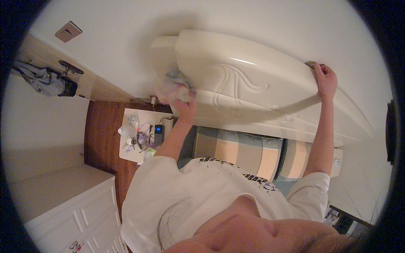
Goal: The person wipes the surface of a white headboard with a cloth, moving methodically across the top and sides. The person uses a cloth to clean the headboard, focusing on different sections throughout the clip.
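Note:
In front of me stands a glossy cream headboard [202,50] with carved scrolls, set against a white wall. My left hand [186,109] holds a bunched, pale multicoloured cloth [180,85] at the headboard's left end. Hand and cloth are blurred. Further right, my right hand [327,80] grips the headboard's top edge, and a small dark patch shows beside its fingertips; I cannot tell what that is. Below the headboard lie striped pillows [240,151] in grey, brown and peach.
A white bedside table [126,151] at the left carries a clear bottle [126,130], a dark device [159,134] with a lit display, and small clutter. A white cabinet [72,208] stands lower left. A grey bag [47,82] hangs from the door handle [71,67].

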A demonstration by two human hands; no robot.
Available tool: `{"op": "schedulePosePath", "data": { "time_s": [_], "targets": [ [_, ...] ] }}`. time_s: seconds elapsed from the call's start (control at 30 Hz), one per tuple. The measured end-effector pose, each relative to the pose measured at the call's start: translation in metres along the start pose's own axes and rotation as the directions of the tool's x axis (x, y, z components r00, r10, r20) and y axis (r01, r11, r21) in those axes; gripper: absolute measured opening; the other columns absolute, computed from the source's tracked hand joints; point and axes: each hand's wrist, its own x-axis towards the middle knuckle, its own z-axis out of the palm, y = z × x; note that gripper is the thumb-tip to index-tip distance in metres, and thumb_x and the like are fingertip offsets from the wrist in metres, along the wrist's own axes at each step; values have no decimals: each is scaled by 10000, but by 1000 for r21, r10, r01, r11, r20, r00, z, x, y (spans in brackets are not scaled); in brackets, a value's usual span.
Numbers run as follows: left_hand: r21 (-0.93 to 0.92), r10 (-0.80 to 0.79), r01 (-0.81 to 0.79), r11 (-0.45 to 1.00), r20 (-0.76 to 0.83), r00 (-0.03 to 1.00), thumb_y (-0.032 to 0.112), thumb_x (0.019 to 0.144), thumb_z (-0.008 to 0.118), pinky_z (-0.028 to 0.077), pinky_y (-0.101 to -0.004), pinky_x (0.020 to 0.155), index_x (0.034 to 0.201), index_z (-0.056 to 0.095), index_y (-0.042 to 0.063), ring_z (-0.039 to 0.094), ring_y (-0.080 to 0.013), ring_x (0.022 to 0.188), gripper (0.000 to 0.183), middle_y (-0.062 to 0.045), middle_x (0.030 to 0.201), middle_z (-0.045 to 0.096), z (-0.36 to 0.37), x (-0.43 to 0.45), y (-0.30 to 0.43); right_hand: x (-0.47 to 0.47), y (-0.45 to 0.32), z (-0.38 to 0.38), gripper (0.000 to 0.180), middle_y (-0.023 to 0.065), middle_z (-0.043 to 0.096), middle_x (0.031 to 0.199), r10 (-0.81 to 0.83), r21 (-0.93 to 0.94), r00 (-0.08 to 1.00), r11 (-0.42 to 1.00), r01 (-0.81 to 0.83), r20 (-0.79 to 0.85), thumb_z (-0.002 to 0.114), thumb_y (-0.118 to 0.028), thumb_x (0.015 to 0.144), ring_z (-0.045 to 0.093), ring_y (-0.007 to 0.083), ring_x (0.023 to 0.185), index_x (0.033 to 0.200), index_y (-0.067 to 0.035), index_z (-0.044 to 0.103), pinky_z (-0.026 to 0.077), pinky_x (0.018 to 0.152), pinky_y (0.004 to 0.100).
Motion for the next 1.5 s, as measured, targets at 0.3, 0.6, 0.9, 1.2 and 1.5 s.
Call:
{"op": "schedulePosePath", "data": {
  "time_s": [0.3,0.6,0.9,1.2,1.5],
  "targets": [
    [-472,-79,165,866,197,977,308,693,811,402,-458,855,1117,567,-13,550,-306,1006,585,-161,1128,552,68,-49,17,-1,-3,1,430,117,697,781,-27,-66,1000,997,27,4,623,-491,822,659,269,713,883,-80,733,500,680,377],
    [4,560,-581,814,260,786,182,764,691,383,-429,783,926,668,77,574,-232,956,195,-38,1094,601,101,-67,99,-3,-8,17,473,112,713,835,-57,-118,998,991,59,17,593,-540,809,680,302,780,900,-100,741,521,712,407],
    [-142,657,-740,658,587,472,173,798,564,387,-409,774,1072,644,110,525,-191,1064,293,-11,1217,570,175,-119,144,-1,-3,23,465,75,710,790,-25,-75,1000,997,25,10,625,-530,815,667,238,717,898,-86,733,509,684,357],
    [-91,632,-823,561,689,355,199,804,543,403,-445,846,1204,619,184,506,-179,1144,408,17,1260,556,140,-134,60,0,-1,23,467,87,705,782,-38,-53,999,998,38,6,627,-524,817,664,243,716,901,-76,730,509,691,359],
    [345,-97,-146,927,597,796,190,884,544,465,-446,903,1045,642,84,553,-344,1074,217,-128,1109,606,4,-111,-33,12,2,17,503,130,715,866,-18,-181,999,983,26,45,604,-569,797,684,299,814,930,-105,747,516,753,386]
  ]
}}
